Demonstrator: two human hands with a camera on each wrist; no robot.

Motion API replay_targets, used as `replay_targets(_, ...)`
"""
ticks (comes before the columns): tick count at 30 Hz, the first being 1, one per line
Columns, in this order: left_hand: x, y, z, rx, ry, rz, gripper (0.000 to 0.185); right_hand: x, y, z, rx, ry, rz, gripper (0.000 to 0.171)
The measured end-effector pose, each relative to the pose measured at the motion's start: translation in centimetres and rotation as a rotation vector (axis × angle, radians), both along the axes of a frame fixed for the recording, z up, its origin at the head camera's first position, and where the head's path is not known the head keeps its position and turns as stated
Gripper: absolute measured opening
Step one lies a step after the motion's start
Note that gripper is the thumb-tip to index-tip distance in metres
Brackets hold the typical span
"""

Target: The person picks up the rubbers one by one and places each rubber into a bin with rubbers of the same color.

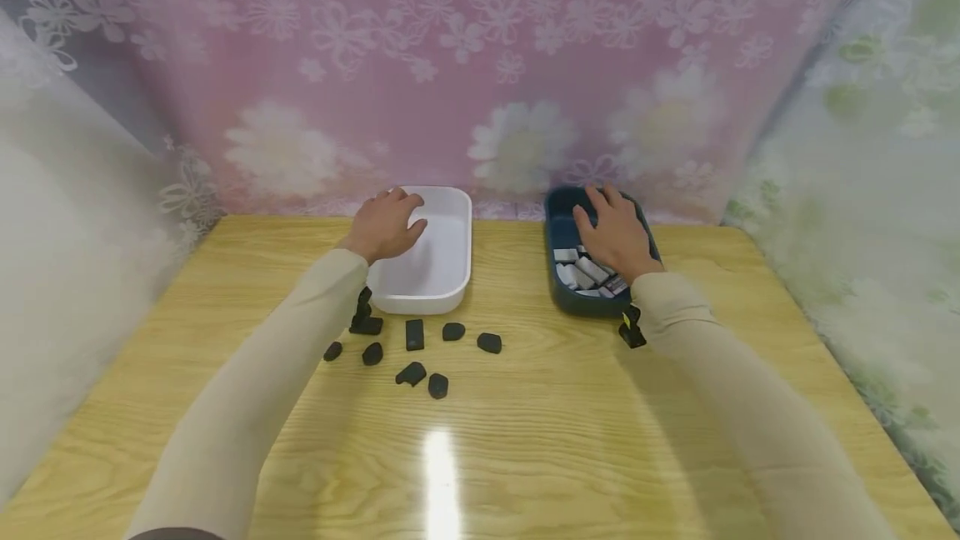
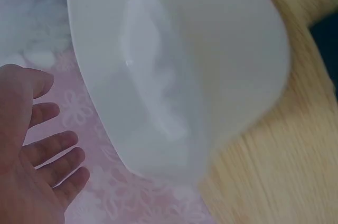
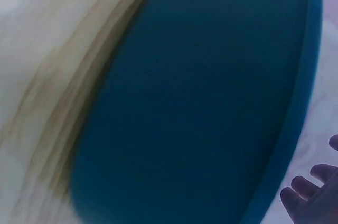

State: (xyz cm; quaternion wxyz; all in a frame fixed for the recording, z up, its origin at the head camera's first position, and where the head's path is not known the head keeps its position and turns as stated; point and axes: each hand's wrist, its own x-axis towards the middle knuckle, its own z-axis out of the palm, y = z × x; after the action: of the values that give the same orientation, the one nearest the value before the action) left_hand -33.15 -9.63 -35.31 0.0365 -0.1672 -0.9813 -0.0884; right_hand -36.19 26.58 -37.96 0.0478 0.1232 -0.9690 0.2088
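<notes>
My left hand point(image 1: 386, 226) hangs over the far left corner of the white tray point(image 1: 442, 273), its grip loose and holding nothing. Right of that tray, my right hand point(image 1: 615, 233) hovers open-fingered over the dark blue tray point(image 1: 558, 215) of small grey blocks point(image 1: 577, 272). Black pieces point(image 1: 414, 334) lie scattered on the tabletop point(image 1: 525, 440) just in front of the white tray.

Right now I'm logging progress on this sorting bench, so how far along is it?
Early stage, by the look of it. Done: nothing shows in the white tray yet. In hand: the left hand is over its far left rim and the right hand over the dark blue tray of grey-white pieces; neither visibly grips anything. Left: the small black pieces lie loose on the wooden table.
</notes>
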Motion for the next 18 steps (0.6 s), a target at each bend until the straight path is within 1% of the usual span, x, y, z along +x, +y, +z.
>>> replay_targets(4, 0.5, -1.9, -0.2, -0.002, -0.017, 0.033, 0.042, -0.2, -2.5, -0.1, 0.035, 0.016, 0.037, 0.062)
replay_targets(9, 0.8, -3.9, -0.6, -0.005, -0.041, 0.081, 0.044, -0.2, -5.4, -0.5, 0.094, 0.029, 0.096, 0.059)
replay_targets(14, 1.1, -5.7, -0.9, 0.004, -0.039, 0.121, 0.045, 0.0, -8.2, -0.6, 0.062, -0.013, 0.175, 0.057)
replay_targets(18, 1.4, -6.8, -1.3, 0.023, -0.05, 0.13, 0.046, 0.1, -10.1, -0.9, 0.057, -0.023, 0.202, 0.057)
